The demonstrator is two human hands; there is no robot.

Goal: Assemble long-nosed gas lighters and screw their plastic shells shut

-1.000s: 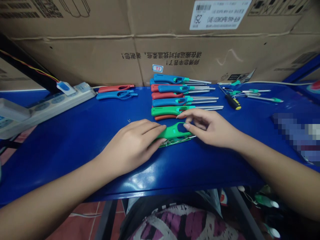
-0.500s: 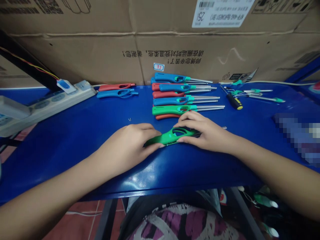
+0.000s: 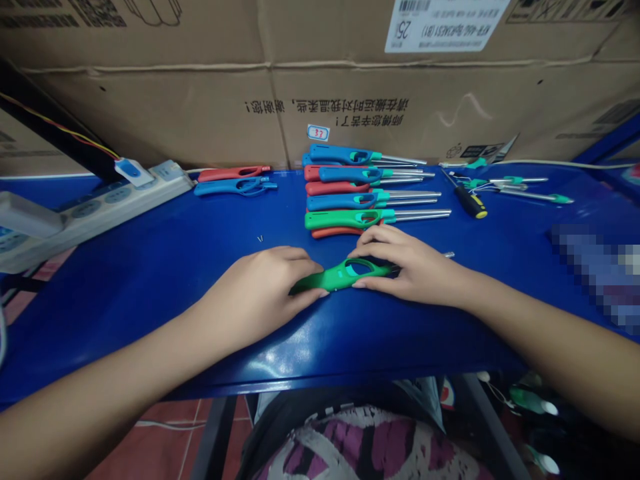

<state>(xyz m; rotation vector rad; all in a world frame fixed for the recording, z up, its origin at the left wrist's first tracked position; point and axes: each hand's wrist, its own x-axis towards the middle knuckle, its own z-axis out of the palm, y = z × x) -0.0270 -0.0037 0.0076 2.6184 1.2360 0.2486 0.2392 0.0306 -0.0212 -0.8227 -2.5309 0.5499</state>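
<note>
Green lighter [image 3: 334, 276] lies across the view in front of the person, held between both hands at the blue table [image 3: 380, 340]; from my end I cannot tell whether it touches the tabletop. I see the left hand [image 3: 267, 283] pinching its handle end between thumb and fingers, covering the tip of that end. The right hand [image 3: 407, 267] pinches it beside the oval opening, thumb on the near side and fingers on the far side; a metal tip [image 3: 449, 255] shows past the knuckles. Just beyond the right hand I have a stacked row of lighters [image 3: 343, 202] in blue, red, green and orange, metal tubes pointing right. Two tiny metal bits [image 3: 259, 238] lie near the left hand. Farther back are a red handle [image 3: 215, 175] and a blue handle [image 3: 223, 189], side by side, near a power strip [image 3: 103, 203]. Right of the row I see a screwdriver [image 3: 470, 202] and loose tubes [image 3: 533, 195]. Behind stands a cardboard box [image 3: 175, 120].
</note>
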